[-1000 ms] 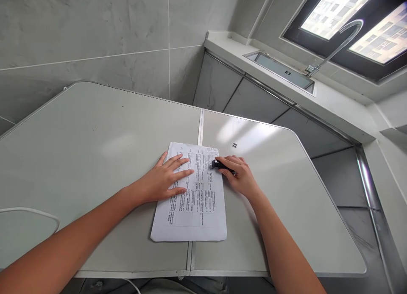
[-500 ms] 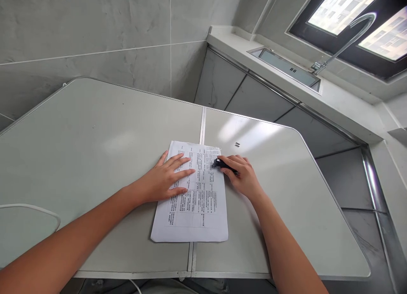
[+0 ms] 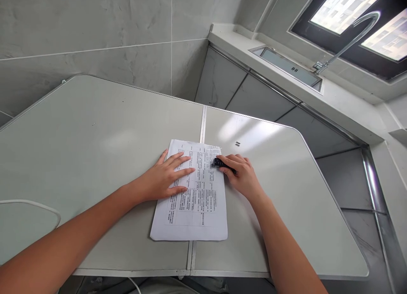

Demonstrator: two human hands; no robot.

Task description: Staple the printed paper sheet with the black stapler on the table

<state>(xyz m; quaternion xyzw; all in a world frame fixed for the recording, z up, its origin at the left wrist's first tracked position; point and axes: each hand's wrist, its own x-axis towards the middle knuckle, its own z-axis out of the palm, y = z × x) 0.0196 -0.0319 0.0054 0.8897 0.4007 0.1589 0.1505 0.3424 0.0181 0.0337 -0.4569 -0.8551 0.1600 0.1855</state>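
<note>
Printed white sheets (image 3: 190, 226) lie on the table, over the seam between its two panels. My left hand (image 3: 170, 175) rests on the upper left of the sheets with its fingers spread, pressing them flat. My right hand (image 3: 240, 171) is closed around a small black stapler (image 3: 219, 162) at the right edge of the sheets. The stapler's front end reaches over the paper, and its rear is hidden in my fingers. Just beyond my right hand lie two short metallic strips that look like staples (image 3: 237, 144).
The pale folding table (image 3: 95, 158) has a metal rim. A white cable (image 3: 32, 203) loops over its left side. Behind it are a grey tiled wall (image 3: 95, 23), a counter with a sink (image 3: 286, 67), a curved tap (image 3: 352, 40) and a window.
The stapler's top looks slightly lower and flatter under my right hand. My left hand and the sheets keep their places; the view has shifted very slightly.
</note>
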